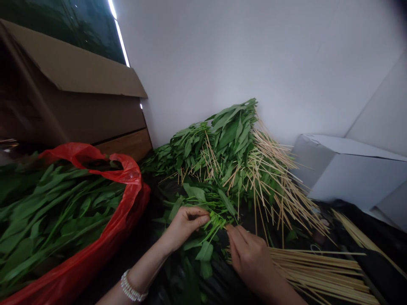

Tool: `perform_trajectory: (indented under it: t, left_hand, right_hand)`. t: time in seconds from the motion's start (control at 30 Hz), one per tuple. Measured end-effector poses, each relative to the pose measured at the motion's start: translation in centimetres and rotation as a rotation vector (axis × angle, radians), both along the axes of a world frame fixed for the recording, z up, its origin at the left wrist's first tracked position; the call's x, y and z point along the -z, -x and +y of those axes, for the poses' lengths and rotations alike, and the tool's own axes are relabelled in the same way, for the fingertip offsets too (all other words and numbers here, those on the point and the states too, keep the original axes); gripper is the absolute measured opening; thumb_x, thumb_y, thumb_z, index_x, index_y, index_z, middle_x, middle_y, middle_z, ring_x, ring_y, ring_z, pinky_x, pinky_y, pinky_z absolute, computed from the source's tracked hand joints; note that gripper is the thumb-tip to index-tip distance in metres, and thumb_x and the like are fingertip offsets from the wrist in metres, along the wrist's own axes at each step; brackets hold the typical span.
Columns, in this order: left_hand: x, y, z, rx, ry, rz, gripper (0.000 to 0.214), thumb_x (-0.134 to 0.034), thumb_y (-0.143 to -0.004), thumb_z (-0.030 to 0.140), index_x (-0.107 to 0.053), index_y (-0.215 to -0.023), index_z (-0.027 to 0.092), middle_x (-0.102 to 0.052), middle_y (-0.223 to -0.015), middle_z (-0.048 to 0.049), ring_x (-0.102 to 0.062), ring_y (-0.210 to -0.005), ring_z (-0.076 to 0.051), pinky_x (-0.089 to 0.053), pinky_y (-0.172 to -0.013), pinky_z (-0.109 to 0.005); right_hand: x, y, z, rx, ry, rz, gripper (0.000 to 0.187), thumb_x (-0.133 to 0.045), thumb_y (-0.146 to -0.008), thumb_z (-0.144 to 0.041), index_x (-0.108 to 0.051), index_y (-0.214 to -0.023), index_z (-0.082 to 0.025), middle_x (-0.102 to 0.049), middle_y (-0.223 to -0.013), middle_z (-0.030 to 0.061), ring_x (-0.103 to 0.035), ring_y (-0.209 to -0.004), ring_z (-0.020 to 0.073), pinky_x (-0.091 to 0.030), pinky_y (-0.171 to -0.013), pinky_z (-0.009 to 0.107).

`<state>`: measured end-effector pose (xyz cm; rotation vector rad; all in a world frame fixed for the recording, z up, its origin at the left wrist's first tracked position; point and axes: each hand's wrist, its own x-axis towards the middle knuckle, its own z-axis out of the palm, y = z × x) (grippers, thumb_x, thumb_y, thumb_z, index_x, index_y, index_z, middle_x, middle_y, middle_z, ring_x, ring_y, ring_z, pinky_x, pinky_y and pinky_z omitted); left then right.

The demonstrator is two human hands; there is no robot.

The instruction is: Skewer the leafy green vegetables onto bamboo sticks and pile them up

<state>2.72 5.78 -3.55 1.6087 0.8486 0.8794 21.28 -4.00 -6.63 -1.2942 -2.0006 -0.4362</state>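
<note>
My left hand (pixel 186 224) pinches a small bundle of green leafy stems (pixel 213 222) just above a dark surface. My right hand (pixel 249 254) has its fingers closed together at the other end of that bundle; what they hold there is hidden, possibly a thin bamboo skewer. A bead bracelet (pixel 131 288) circles my left wrist. Behind the hands rises a heap of greens threaded on bamboo skewers (pixel 235 156), leaning against the white wall. Loose bamboo skewers (pixel 318 271) lie in a flat bundle right of my right hand.
A red plastic bag (pixel 124 212) full of loose green leaves fills the left side. A brown cardboard box (pixel 79 97) stands behind it. A white box (pixel 346 169) sits at the right by the wall. More skewers (pixel 359 237) lie along the far right.
</note>
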Motion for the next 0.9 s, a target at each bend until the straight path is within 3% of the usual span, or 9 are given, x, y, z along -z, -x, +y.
perform_trajectory:
  t: [0.17,0.33,0.5,0.67,0.9]
  left_hand:
    - [0.0,-0.3,-0.1,0.004,-0.027,-0.009,0.022,-0.073,-0.070,0.034,-0.074,-0.072,0.013,-0.065,-0.064,-0.0016,-0.051,-0.057,-0.011,-0.041,-0.053,-0.021]
    - [0.6,-0.2,0.2,0.008,0.043,-0.076,0.023,-0.077,-0.067,0.035,-0.074,-0.073,0.013,-0.069,-0.068,-0.0018,-0.058,-0.066,-0.014,-0.046,-0.067,-0.024]
    - [0.1,-0.1,-0.2,0.142,0.150,-0.169,0.034,-0.082,-0.062,0.035,-0.073,-0.087,0.015,-0.071,-0.076,-0.0025,-0.061,-0.067,-0.014,-0.047,-0.066,-0.024]
    - [-1.0,-0.3,-0.8,0.163,0.183,-0.101,0.021,-0.084,-0.059,0.028,-0.074,-0.070,0.013,-0.069,-0.064,-0.0008,-0.058,-0.059,-0.012,-0.046,-0.062,-0.022]
    - [-0.3,-0.4,-0.7,0.161,0.272,-0.127,0.024,-0.086,-0.054,0.030,-0.074,-0.066,0.013,-0.068,-0.061,-0.0004,-0.056,-0.054,-0.010,-0.044,-0.057,-0.022]
  right_hand:
    - [0.2,0.0,0.0,0.003,0.006,-0.010,0.031,-0.035,-0.088,-0.005,-0.057,-0.109,-0.010,-0.061,-0.077,0.0058,-0.062,-0.070,0.0161,-0.045,-0.061,0.027]
    - [0.1,0.0,0.0,-0.005,0.012,0.005,0.030,-0.036,-0.088,-0.005,-0.057,-0.109,-0.010,-0.061,-0.078,0.0053,-0.060,-0.066,0.0154,-0.045,-0.060,0.026]
    - [-0.4,0.1,-0.1,-0.012,-0.040,-0.049,0.030,-0.036,-0.088,-0.006,-0.057,-0.110,-0.010,-0.061,-0.077,0.0052,-0.059,-0.063,0.0152,-0.044,-0.057,0.027]
    - [-0.4,0.4,-0.3,-0.020,-0.057,-0.092,0.032,-0.034,-0.087,-0.005,-0.057,-0.109,-0.008,-0.061,-0.076,0.0061,-0.058,-0.062,0.0154,-0.045,-0.056,0.027]
    - [-0.1,0.7,-0.4,-0.012,-0.024,-0.095,0.034,-0.034,-0.083,-0.003,-0.058,-0.107,-0.008,-0.061,-0.077,0.0069,-0.059,-0.066,0.0162,-0.047,-0.058,0.027]
